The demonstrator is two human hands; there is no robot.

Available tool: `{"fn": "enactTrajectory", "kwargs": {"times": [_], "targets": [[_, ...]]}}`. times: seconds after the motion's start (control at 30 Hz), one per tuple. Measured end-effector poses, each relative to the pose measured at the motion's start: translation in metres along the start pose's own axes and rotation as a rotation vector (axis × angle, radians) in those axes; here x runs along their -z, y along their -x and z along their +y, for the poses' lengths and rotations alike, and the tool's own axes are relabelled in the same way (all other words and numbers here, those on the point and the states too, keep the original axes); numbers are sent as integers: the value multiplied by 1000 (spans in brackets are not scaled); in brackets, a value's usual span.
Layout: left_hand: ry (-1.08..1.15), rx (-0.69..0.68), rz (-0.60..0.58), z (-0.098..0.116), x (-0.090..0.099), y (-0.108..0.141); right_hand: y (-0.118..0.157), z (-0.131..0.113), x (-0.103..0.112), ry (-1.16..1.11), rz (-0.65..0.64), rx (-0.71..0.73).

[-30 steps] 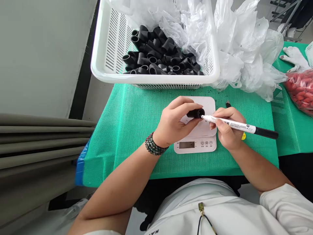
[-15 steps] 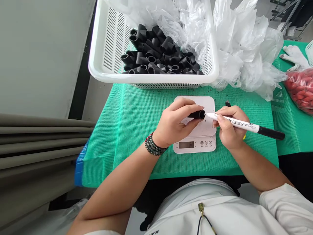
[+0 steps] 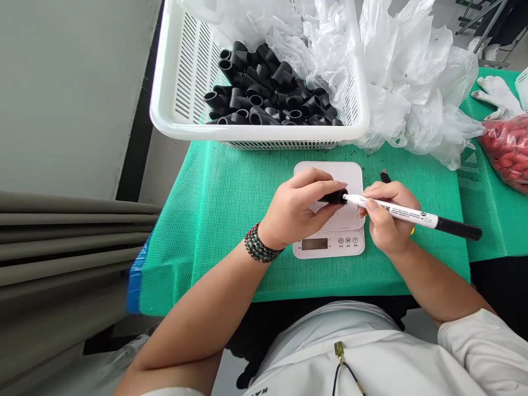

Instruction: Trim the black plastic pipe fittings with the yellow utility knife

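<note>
My left hand is closed around a black tube-like rubber piece, its round open end facing right. Between the fingers of my right hand is a white whiteboard marker with a black end pointing right. The marker's tip meets the mouth of the black piece; whether it reaches inside I cannot tell. Both hands hover over a white digital scale, whose plate they partly cover. Most of the black piece is hidden by my left fingers.
A white plastic basket at the back holds several black tube fittings and clear plastic. More plastic bags lie to its right. A dark cutter-like tool rests behind my right hand. Farther right are a white glove and a bag of red pieces.
The marker's tip has shifted slightly left and down, up against the opening of the black piece. My left hand with the piece has moved slightly down and right.
</note>
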State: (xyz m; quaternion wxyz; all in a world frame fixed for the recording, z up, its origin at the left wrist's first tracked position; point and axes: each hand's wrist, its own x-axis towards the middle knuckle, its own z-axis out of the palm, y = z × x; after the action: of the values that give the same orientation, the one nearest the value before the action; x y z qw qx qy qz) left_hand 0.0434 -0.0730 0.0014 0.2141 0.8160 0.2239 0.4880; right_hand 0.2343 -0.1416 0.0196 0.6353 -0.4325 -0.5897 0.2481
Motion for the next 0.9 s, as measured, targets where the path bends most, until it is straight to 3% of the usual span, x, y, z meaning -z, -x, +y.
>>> {"fn": "enactTrajectory", "kwargs": {"times": [0.2, 0.37, 0.63, 0.9], "targets": [[-20, 32, -21, 0, 1, 2, 0, 2, 3, -31, -39, 24], [-32, -18, -4, 2, 0, 0, -2, 2, 4, -62, -55, 55], [-24, -44, 10, 2, 0, -1, -2, 1, 3, 11, 8, 40], [-7, 128, 92, 5, 4, -4, -6, 3, 0, 57, 151, 56]]}}
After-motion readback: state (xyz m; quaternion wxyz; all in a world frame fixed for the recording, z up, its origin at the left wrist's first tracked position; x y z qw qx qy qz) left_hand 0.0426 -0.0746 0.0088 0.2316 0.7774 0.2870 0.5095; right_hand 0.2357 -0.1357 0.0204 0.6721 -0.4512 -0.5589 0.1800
